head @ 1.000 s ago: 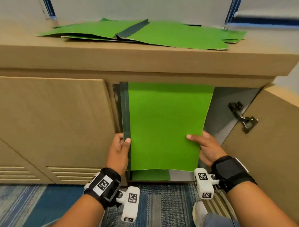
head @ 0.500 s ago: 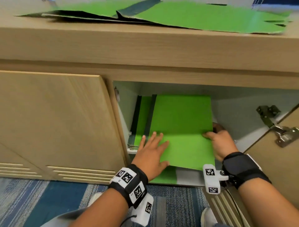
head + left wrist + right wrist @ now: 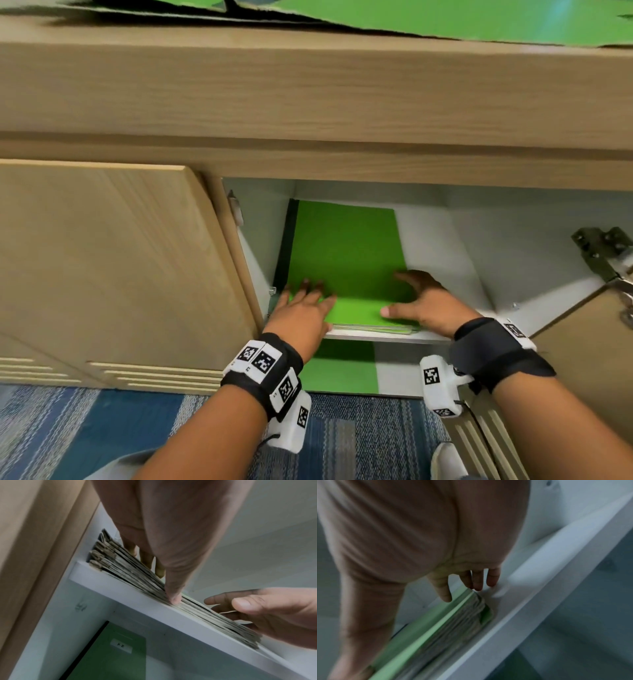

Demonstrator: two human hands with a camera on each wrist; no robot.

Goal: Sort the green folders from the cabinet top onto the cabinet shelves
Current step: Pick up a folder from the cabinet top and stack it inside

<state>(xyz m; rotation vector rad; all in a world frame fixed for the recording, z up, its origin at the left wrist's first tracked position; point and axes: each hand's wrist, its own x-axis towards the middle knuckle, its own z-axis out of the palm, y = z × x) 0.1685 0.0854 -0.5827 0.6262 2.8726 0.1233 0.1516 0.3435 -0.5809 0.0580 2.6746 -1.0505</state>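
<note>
A stack of green folders (image 3: 346, 253) lies flat on the upper white shelf (image 3: 387, 337) inside the open cabinet. My left hand (image 3: 308, 291) rests flat on the stack's front left part, fingers straight, thumb at the front edge (image 3: 173, 599). My right hand (image 3: 394, 294) is at the stack's front right corner with its thumb on top and its fingers loosely along the right side (image 3: 477, 582). The stack's paper edges (image 3: 137, 580) show from the front. More green folders (image 3: 445, 20) lie spread on the cabinet top.
Another green folder (image 3: 342, 366), labelled "H.R" (image 3: 120, 646), lies on the lower shelf. The left cabinet door (image 3: 120, 267) is closed. The right door (image 3: 589, 359) stands open, its hinge (image 3: 603, 253) at the right. Blue patterned carpet (image 3: 102, 421) lies below.
The folder held upright before the opening has been tipped flat and slid onto the shelf stack. Both hands went from gripping its sides to lying on it.
</note>
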